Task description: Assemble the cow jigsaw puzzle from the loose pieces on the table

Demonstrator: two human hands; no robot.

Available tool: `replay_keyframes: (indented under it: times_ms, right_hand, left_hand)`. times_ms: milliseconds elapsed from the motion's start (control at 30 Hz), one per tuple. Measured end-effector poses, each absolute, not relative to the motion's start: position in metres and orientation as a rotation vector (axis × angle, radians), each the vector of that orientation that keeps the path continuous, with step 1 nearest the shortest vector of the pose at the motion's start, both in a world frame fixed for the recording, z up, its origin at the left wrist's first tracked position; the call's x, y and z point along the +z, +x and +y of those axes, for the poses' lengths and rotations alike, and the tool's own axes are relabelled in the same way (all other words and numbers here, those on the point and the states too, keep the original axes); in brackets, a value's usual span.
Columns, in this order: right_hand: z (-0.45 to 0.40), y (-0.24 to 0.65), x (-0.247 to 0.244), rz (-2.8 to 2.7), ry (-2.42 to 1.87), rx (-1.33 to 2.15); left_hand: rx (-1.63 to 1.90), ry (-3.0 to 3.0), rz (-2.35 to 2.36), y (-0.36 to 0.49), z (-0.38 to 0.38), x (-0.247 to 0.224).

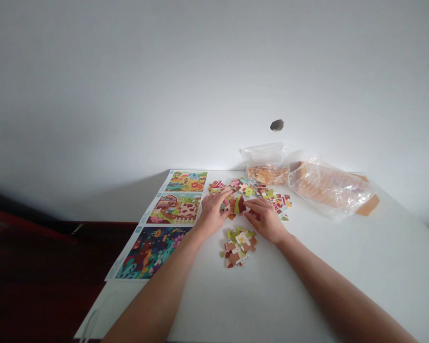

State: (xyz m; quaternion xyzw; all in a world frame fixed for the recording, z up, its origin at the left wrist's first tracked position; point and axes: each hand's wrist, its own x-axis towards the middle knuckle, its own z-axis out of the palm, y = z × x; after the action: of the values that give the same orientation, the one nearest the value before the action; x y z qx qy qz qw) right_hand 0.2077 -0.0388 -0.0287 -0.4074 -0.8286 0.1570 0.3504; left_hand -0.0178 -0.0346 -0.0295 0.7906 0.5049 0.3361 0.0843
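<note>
Left hand: the left hand (211, 209) arches over the pieces, thumb and forefinger apart at their edge; whether it pinches one, I cannot tell.
Right hand: the right hand (268, 219) has its fingers bent toward the same spot, the tips at a dark-red and green piece (239, 205); a firm grip on it cannot be made out.
Puzzle pieces: the main spread (248, 191) lies on the desk (343, 267), between and beyond the hands; a smaller heap (240, 245) sits apart, nearer the person.
Picture sheets: the farmyard picture (182, 209) lies left of the pieces, between two other pictures.
Bags: a clear bag (268, 171) with orange-brown contents stands behind the spread; a larger clear bag (331, 188) lies to its right.
Step in hand: seemingly handling pieces at the near edge of the spread; sorting or joining, I cannot say.
Next move calls for: probably a light fingertip hold on single pieces, with the near heap left undisturbed.
</note>
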Motion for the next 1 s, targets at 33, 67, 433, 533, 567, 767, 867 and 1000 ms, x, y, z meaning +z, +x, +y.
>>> replay_keyframes:
  times_ms: [33, 67, 433, 533, 567, 767, 867, 1000]
  right_hand:
    - [-0.039, 0.208, -0.028, -2.128, -1.054, 0.417]
    - [-0.039, 0.208, -0.028, -2.113, -1.055, 0.426]
    - [-0.043, 0.204, -0.025, -1.955, -1.172, 0.565]
    - [-0.043, 0.206, -0.025, -1.838, -1.146, 0.649]
    - [-0.042, 0.208, -0.025, -1.79, -1.141, 0.649]
    - [-0.04, 0.221, -0.022, -1.696, -1.105, 0.614]
    - [-0.047, 0.218, -0.014, -1.864, -0.949, 0.636]
    - [-0.058, 0.206, -0.009, -2.127, -0.682, 0.761]
  left_hand:
    - [1.001, 2.365, 1.499, -0.017, -0.035, -0.029]
    - [0.995, 2.373, 1.494, -0.017, -0.035, -0.029]
    - [1.001, 2.366, 1.523, -0.017, -0.033, -0.032]
    - [1.009, 2.358, 1.544, -0.017, -0.032, -0.032]
    - [1.012, 2.351, 1.549, -0.017, -0.032, -0.031]
    - [0.997, 2.334, 1.594, -0.02, -0.032, -0.033]
    - [1.007, 2.339, 1.615, -0.021, -0.031, -0.034]
    - [1.101, 2.249, 1.593, -0.022, -0.03, -0.032]
